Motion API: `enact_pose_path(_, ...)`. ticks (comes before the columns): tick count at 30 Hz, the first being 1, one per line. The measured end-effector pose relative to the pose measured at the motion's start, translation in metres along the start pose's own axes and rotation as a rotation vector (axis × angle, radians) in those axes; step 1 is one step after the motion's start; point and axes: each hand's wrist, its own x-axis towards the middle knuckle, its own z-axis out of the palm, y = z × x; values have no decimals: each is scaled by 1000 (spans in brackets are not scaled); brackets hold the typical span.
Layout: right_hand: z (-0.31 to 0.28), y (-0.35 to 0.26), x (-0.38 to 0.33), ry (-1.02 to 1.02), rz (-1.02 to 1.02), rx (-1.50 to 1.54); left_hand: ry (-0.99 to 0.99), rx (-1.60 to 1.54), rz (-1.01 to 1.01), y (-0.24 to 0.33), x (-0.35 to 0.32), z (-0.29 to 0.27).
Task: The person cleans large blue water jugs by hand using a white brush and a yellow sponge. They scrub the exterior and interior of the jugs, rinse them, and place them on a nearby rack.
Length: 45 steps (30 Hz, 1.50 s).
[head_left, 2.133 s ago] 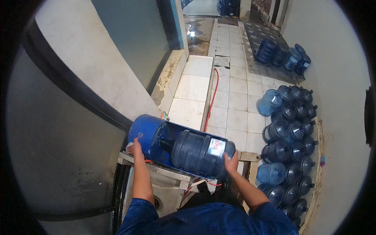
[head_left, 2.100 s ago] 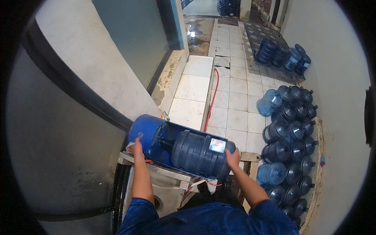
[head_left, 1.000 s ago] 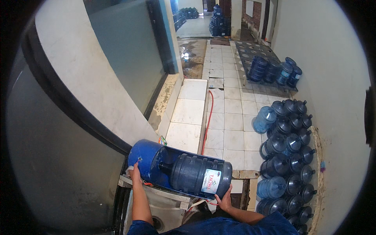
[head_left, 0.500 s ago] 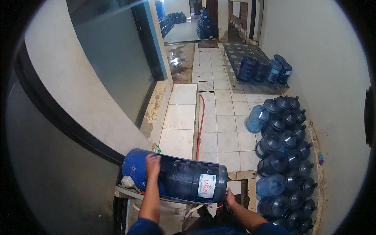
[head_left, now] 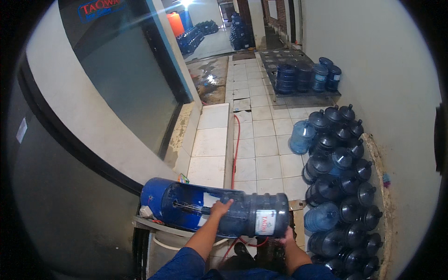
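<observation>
A clear bluish water jug [head_left: 249,215] lies on its side, its neck toward the left and its base sticking out past the right end of a blue trough [head_left: 153,198] shaped like a halved drum. My left hand [head_left: 221,207] is closed over the jug's neck and shoulder. At the jug's base, my right hand [head_left: 287,235] grips the lower edge; some of its fingers are hidden. Inside the trough, a thin metal rod [head_left: 186,206] points toward the jug's neck. White patches show on the trough's blue inner wall.
Several empty-looking jugs [head_left: 343,179] crowd the floor along the right wall. More stand on a dark low table [head_left: 280,58] farther off. A red hose [head_left: 236,149] runs beside a white tiled ledge [head_left: 210,140]. A glass-panelled wall [head_left: 126,74] borders the left.
The jug has slid right in the trough, uncovering the metal rod and blue interior. Both my hands have moved right with it, and the view has shifted slightly.
</observation>
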Motion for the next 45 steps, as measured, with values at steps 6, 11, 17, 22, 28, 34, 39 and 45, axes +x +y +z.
enact_pose_path(6, -199, -154, -68, -53, -328, 25, -130, -154, 225, 130, -107, 124)
enact_pose_path(11, -180, -250, -275, 287, -775, -103, -373, -543, 359, 185, -192, 186)
enact_pose_path(17, -98, -280, -386, 146, -1176, -352, -838, -1386, 131, 208, -212, 244)
enact_pose_path(22, -33, -258, -366, -13, -1390, -471, -659, -1560, -70, 179, -197, 276)
enact_pose_path(28, 29, -240, -343, -183, -1435, -660, -522, -1873, 203, 126, -166, 292)
enact_pose_path(34, 98, -212, -341, -421, -1386, -778, -383, -1992, 368, 63, -173, 285)
enact_pose_path(39, 141, -168, -348, -632, -1308, -706, -265, -2149, 357, 19, -197, 250)
enact_pose_path(45, 186, -95, -385, -834, -1222, -657, -113, -2239, 391, -51, -242, 188)
